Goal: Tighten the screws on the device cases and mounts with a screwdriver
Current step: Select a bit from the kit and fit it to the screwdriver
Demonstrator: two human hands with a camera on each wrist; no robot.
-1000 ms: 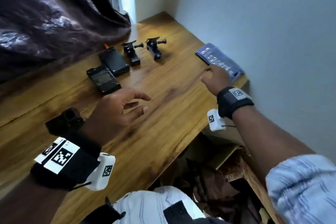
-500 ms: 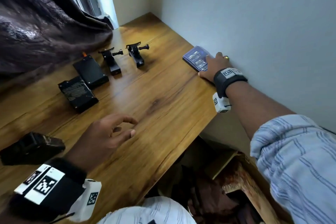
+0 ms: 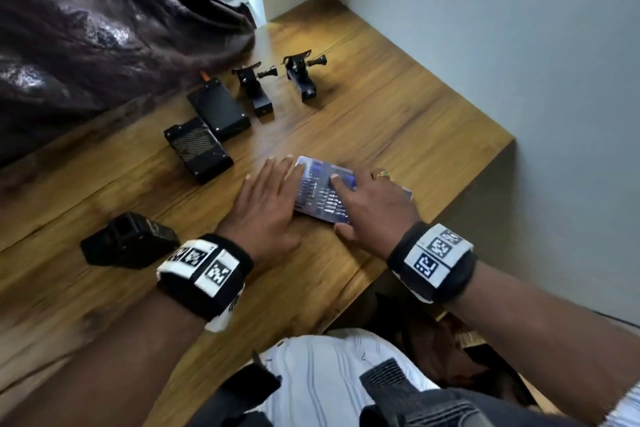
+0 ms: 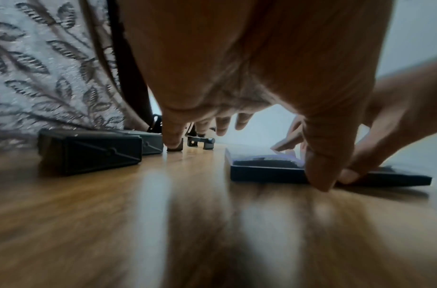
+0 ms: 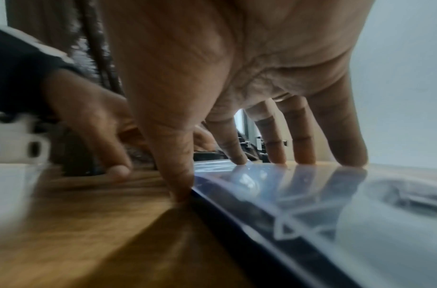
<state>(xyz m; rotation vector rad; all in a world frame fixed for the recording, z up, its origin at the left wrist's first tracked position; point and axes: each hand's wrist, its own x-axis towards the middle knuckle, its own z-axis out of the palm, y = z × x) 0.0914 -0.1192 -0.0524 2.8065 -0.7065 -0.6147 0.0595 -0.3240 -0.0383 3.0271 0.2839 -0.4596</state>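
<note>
Two hands, both mine, meet over a flat screwdriver bit case [image 3: 322,194] lying on the wooden table [image 3: 398,121] near its front edge. The case has a dark tray and a clear lid; through the lid I can see rows of small metal bits, but motion blur hides any printing on it. My right hand [image 3: 374,204] rests on top with its fingers [image 5: 274,144] straight and spread, the tips pressing the clear lid, and the thumb set against the case's near edge. My left hand [image 3: 266,204] lies beside the case on its left, fingers straight and slightly fanned, the thumb touching the front corner of the tray, holding nothing. Each wrist carries a black band with white square code markers; no readable words appear on them. A ring [image 3: 381,174] sits on one finger of my right hand. Farther back on the table, well apart from the case, lie two black device cases [image 3: 207,128] side by side, one with a ribbed top, and behind them stand two small black mounts [image 3: 277,83] with thumbscrews sticking out. Another black boxy device [image 3: 128,243] sits left of my left wrist. A dark patterned curtain [image 3: 104,21] hangs at the far left, and a pale wall [image 3: 502,28] runs along the right.
</note>
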